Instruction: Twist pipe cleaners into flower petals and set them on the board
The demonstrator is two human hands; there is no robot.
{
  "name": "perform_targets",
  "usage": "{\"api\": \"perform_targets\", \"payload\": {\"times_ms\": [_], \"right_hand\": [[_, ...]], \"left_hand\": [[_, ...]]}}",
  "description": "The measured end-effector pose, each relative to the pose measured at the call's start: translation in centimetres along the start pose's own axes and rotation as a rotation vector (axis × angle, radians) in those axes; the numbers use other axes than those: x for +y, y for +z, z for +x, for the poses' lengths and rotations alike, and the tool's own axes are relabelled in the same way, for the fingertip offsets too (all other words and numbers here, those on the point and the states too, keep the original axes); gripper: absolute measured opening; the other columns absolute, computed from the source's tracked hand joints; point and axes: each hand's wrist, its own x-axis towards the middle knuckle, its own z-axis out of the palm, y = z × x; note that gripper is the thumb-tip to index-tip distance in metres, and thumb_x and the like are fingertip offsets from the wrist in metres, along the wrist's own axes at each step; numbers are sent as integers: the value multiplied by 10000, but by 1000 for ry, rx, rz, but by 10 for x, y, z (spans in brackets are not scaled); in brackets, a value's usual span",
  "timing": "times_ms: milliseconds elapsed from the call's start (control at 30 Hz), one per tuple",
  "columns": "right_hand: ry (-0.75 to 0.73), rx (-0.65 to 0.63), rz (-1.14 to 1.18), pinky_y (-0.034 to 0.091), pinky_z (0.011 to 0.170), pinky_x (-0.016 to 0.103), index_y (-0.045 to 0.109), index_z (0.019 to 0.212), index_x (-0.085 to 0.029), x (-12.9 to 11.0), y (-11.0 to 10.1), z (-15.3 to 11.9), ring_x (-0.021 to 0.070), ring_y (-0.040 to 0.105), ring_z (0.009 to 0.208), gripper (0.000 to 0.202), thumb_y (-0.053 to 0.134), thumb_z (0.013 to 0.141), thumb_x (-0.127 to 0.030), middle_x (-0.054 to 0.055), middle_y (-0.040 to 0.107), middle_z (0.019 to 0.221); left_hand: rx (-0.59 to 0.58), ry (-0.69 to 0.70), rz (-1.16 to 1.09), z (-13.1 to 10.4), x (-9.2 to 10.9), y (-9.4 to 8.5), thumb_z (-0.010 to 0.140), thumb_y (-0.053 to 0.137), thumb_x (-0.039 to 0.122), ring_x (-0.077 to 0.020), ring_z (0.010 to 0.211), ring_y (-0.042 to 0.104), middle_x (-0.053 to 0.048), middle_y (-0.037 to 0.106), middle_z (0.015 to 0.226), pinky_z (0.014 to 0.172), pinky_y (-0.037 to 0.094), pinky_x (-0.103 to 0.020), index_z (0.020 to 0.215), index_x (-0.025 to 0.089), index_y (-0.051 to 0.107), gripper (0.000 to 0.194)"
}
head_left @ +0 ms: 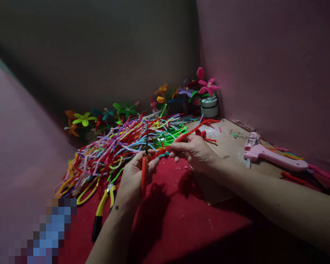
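My left hand [136, 170] is closed around scissors [143, 176] with orange-red handles, their dark blades pointing up and away. My right hand [194, 150] pinches a red pipe cleaner [196, 127], whose far end sticks out to the upper right. The other end of this pipe cleaner runs toward the fingers of my left hand, near the scissors' pivot. Whether the blades touch it I cannot tell. Directly behind both hands lies a large heap of coloured pipe cleaners [99, 150], with a bright green bundle [173, 135] at its right side.
Pliers [103, 205] with yellow and black handles lie left of my left arm. A pink glue gun [275, 156] rests on a brown board [236, 146] at the right. Pipe-cleaner flowers [208, 87] and a pale lidded container [209, 106] stand along the walls. Red cloth [187, 223] covers the table.
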Motion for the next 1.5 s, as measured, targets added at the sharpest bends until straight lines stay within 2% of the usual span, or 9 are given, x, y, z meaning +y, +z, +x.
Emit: {"api": "perform_targets", "payload": {"times_ms": [167, 233, 333, 400, 533, 633, 833, 1067, 1500], "right_hand": [[-13, 2, 15, 466, 443, 218, 519, 640, -127, -1, 3, -4, 127, 600, 502, 161, 677, 614, -146, 15, 612, 541], [-61, 29, -26, 468, 456, 219, 513, 638, -133, -3, 3, -4, 115, 591, 481, 151, 662, 631, -155, 18, 620, 541], [-126, 118, -133, 468, 467, 222, 502, 635, -140, -6, 2, -3, 107, 585, 467, 152, 653, 635, -156, 15, 619, 539], [-149, 173, -187, 475, 477, 232, 498, 636, -143, -7, 1, -2, 114, 593, 485, 151, 649, 635, -158, 17, 619, 548], [-138, 198, -212, 480, 481, 251, 524, 636, -138, -6, 0, -2, 127, 597, 500, 109, 631, 639, -157, 36, 627, 574], [-105, 185, -198, 463, 460, 239, 546, 606, -130, -5, 1, -2, 108, 568, 449, 78, 615, 640, -138, 36, 618, 543], [-72, 142, -155, 447, 436, 227, 568, 554, -115, -6, 3, -2, 92, 533, 415, 82, 600, 630, -114, 33, 602, 507], [-97, 101, -123, 472, 446, 226, 561, 572, -116, -3, 2, -3, 112, 570, 473, 61, 593, 617, -89, 23, 601, 522], [-81, 74, -167, 445, 381, 212, 530, 604, -131, -2, 1, -4, 113, 559, 402, 89, 603, 628, -85, 22, 609, 502]], "left_hand": [[-52, 33, 145, 2, -2, 2, 629, 647, 268, -76, 487, 453, 43, 506, 592, 473, 369, -188, 992, 158, 553, 390], [112, 201, 366, 3, -4, -4, 678, 580, 241, -133, 635, 534, -1, 564, 716, 606, 429, -255, 1061, 172, 523, 393], [536, 569, 849, 2, -6, -12, 723, 488, 164, -205, 871, 534, -69, 577, 911, 791, 403, -344, 1173, 173, 464, 451], [664, 733, 1062, -1, -7, -14, 741, 485, 171, -209, 872, 535, -79, 577, 912, 800, 397, -331, 1191, 155, 452, 452], [427, 730, 1268, -11, -9, -3, 776, 496, 255, -167, 665, 570, -23, 591, 719, 646, 412, -248, 1098, 165, 492, 334], [222, 658, 1386, -13, -10, 7, 785, 421, 190, -202, 736, 582, -75, 616, 801, 662, 423, -277, 1105, 123, 476, 332], [75, 537, 1561, -8, -14, 11, 777, 337, 103, -241, 831, 553, -152, 596, 918, 750, 422, -360, 1142, 61, 456, 386], [21, 413, 1565, -7, -15, 12, 795, 308, 95, -255, 875, 552, -161, 587, 951, 766, 419, -376, 1175, 39, 431, 403], [35, 464, 1534, -7, -17, 12, 777, 344, 89, -253, 866, 568, -171, 595, 936, 765, 429, -384, 1136, 47, 453, 377]]}}
